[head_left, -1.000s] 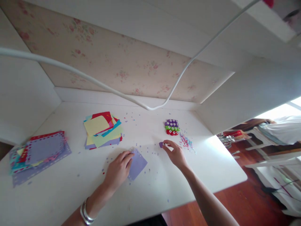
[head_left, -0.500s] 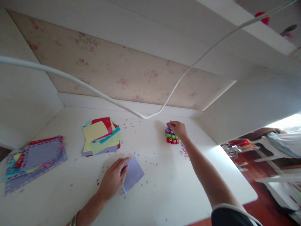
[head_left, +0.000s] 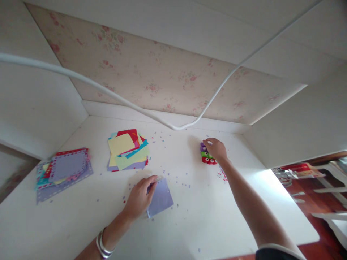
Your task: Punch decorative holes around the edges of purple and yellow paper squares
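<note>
- Left hand (head_left: 139, 196) grips a purple sheet (head_left: 162, 200), forward of the back edge.
- Right hand (head_left: 217, 148) touches eyed blocks (head_left: 208, 160) near the back-right corner; grip unclear.
- Punched sheets (head_left: 69, 166) lie leftmost; plain sheets (head_left: 121, 144) nearer the back edge.

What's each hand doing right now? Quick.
Left hand: closed on the purple paper's edge.
Right hand: fingertips at the eyed pieces; can't tell whether its grip is open or shut on one.
</note>
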Demonstrator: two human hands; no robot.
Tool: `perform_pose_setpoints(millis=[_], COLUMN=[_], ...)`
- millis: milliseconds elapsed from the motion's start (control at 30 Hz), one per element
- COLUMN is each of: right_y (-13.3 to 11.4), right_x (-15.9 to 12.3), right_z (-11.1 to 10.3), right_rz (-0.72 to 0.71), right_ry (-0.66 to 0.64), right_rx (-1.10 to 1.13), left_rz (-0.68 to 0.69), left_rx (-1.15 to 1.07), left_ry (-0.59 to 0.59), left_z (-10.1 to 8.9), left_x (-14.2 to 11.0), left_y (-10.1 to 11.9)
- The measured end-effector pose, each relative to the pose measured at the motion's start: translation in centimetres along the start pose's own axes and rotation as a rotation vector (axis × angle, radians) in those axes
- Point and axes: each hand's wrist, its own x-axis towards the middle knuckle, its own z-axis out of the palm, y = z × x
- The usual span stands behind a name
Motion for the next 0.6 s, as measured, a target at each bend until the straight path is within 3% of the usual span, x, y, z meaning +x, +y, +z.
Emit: perform_pose_setpoints(millis=[100,233,267,433,600], right_y=[-1.6,-4.3,-5.1,-8.4,-9.8], right_x=[-3.2,-10.0,-11.9,-19.5,-21.1], right_z=[-0.3,0.5,0.9,3.4,4.7], right_rz=[0.047,0.212,0.228,0.270,0.138], right_ry=[0.043,-0.084,-0.105,-0.102,-0.065], right_rx=[0.082,0.691,0.748,0.853,0.782], left_rz=[0.011,0.001,0.001,0.005,0.023], left_rx=[-0.011,-0.006,0.000,0.004,-0.006], left_ry=[0.040,0.096,0.118,0.176,0.140], left_z=[0.0,-0.2,-0.3,-0.6,-0.5], left_x=[0.1,0.3,0.3,0.4,0.4], left_y=[0.0,0.2,0.2,0.5,0.6])
